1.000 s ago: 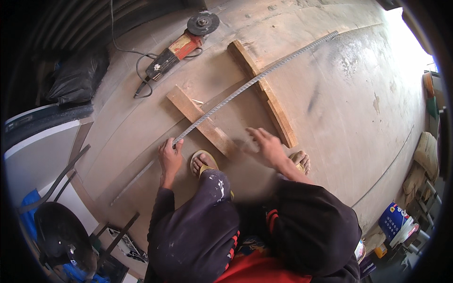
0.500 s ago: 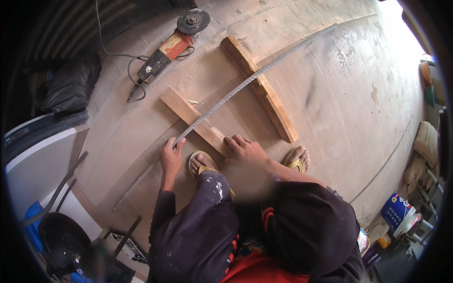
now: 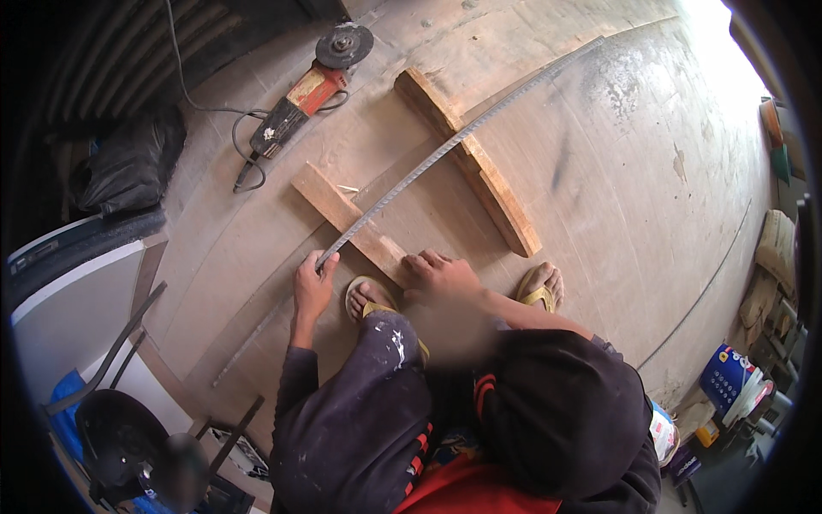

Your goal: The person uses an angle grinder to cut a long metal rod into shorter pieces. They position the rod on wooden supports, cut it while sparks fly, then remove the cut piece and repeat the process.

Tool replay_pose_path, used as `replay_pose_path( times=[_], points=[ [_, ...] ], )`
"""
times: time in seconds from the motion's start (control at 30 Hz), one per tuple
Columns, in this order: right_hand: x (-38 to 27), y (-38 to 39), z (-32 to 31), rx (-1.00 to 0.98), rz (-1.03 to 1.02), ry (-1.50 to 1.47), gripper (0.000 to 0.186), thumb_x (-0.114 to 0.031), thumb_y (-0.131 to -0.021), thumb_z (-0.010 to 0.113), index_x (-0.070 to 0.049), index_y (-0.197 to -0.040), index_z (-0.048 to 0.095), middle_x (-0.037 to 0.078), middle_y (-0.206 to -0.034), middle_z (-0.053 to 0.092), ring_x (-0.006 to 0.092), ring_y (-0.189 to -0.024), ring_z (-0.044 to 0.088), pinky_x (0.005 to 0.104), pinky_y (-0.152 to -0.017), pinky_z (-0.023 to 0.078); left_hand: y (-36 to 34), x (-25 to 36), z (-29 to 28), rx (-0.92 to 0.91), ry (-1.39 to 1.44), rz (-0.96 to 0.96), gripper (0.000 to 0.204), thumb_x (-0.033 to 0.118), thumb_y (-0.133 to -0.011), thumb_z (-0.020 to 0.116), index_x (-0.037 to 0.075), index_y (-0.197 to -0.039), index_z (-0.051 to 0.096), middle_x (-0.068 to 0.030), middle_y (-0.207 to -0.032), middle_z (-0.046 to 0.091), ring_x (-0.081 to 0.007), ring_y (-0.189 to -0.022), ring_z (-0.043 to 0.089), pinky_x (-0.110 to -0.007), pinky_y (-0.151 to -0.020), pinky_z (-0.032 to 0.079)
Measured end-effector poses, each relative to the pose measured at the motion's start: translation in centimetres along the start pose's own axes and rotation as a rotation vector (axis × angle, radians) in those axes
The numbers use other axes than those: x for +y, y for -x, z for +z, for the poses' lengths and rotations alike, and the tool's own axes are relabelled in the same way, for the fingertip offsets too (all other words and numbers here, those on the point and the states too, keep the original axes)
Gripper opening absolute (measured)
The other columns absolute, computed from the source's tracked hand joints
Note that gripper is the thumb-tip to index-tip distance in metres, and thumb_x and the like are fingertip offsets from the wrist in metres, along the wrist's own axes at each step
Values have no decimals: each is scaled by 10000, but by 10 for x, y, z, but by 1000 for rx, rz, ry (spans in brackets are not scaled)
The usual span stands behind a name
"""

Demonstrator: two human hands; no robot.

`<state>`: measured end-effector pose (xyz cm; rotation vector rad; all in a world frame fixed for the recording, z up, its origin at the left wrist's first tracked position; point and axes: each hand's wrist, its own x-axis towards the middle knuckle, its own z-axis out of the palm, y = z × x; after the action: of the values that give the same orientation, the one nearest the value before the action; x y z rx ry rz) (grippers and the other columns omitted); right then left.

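Note:
A long ribbed steel rebar (image 3: 441,147) runs diagonally from near my left foot to the far right, lying across two pieces of wood. My left hand (image 3: 313,287) pinches its near end between thumb and fingers. The nearer, shorter wooden block (image 3: 338,204) lies under the rebar close to that hand. At the block's near end, my right hand (image 3: 445,278) rests with curled fingers closed on the wood. Farther off, a thicker wooden block (image 3: 492,190) props the rebar's middle. My palms face down, so the fingertips are partly hidden.
An angle grinder (image 3: 298,104) with a dark disc and a cord (image 3: 199,106) lies at the far left. A black plastic bag (image 3: 133,167) sits by the left wall. Blue-and-white buckets (image 3: 728,377) and sacks (image 3: 773,248) line the right. My sandalled feet (image 3: 368,295) flank the right hand.
The view has shifted slightly. Both hands keep the same holds, and the rebar and wooden blocks show no clear movement.

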<state>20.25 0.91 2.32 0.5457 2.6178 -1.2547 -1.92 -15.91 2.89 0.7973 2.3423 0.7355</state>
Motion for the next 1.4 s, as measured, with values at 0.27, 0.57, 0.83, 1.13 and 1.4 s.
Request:
replay_pose_path(
  times=[0.27,0.57,0.83,1.13,1.4],
  points=[
    [47,0,-80,793,219,418,548,-280,-773,728,-98,-1252,536,132,-1207,552,316,-1109,537,451,-948,410,8,-10,0,97,-188,-10,423,435,-944,560,19,-903,623,-162,-737,627,-359,-714,580,-423,-795,390],
    [78,-1,-92,416,405,158,547,-352,-876,614,-47,-1311,481,180,-1057,661,359,-913,660,450,-768,533,-7,-11,12,91,-80,-8,416,435,-944,559,26,-920,633,-160,-792,653,-354,-764,602,-418,-809,394],
    [93,1,-89,437,367,138,525,-347,-871,623,-60,-1297,513,181,-1125,653,355,-941,662,437,-794,532,-12,-12,21,123,-10,3,376,389,-924,609,15,-930,651,-163,-834,675,-357,-792,622,-427,-810,419],
    [75,6,-100,546,415,21,481,-306,-835,706,-61,-1227,571,175,-1056,671,333,-961,659,401,-807,529,-12,-3,6,228,-74,145,291,290,-918,638,4,-970,645,-161,-893,656,-315,-827,637,-400,-751,474],
    [98,52,-81,720,439,-125,453,-281,-845,721,-32,-1201,593,180,-1097,664,305,-1029,651,410,-863,527,-15,5,-5,-38,-38,-12,320,322,-936,612,12,-1008,640,-189,-875,651,-300,-806,639,-390,-723,483]
  ],
)
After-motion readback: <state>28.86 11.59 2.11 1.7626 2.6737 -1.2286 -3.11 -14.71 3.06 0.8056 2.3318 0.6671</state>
